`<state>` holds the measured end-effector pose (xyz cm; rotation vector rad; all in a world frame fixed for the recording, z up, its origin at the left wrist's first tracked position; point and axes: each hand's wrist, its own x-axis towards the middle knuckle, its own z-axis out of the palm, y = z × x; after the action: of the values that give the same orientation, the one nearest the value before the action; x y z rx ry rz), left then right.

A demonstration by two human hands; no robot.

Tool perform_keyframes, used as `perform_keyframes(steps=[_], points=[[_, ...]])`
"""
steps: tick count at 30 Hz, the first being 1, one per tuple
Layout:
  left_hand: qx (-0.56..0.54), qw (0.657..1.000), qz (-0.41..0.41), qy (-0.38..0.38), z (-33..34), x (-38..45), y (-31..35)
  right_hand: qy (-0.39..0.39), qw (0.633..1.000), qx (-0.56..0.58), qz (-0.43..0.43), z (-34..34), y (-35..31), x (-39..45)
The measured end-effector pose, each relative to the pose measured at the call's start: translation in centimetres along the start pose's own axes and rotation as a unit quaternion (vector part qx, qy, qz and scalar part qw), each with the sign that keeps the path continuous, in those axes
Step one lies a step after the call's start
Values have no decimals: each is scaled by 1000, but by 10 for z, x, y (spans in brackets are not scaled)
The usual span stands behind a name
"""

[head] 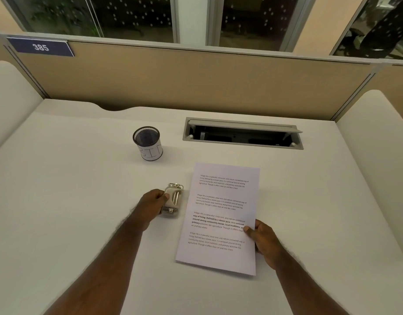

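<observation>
Your left hand point(154, 202) curls round desk tool point(173, 200), middle of desk point(82, 178), just left of sheet point(221, 223); right hand point(263, 241) pinches sheet's right edge, thumb on top. Hold sheet flat, bring tool over squarely, avoid crumpling

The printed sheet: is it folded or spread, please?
Spread: the printed sheet is unfolded, all four paragraphs showing; the right hand pinches its right edge.

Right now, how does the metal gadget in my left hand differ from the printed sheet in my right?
The metal gadget is small, chunky and shiny; the printed sheet is large, flat and white with text. Your left hand grips the gadget's side, while your right hand pinches only the sheet's right edge. Both are held, side by side over the desk.
</observation>
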<state>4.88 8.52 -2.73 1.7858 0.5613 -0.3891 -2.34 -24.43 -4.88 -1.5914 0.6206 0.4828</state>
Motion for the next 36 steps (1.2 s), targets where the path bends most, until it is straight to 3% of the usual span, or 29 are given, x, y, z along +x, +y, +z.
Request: perform_keyframes(steps=[19, 30, 36], points=[[4, 1000, 15, 1, 37, -17, -5, -3, 1000, 25, -5, -1, 6, 5], [-22, 998, 11, 62, 22, -12, -11, 9, 1000, 26, -2, -3, 11, 8], [4, 999, 17, 42, 29, -13, -12, 2, 1000, 24, -1, -3, 10, 9]])
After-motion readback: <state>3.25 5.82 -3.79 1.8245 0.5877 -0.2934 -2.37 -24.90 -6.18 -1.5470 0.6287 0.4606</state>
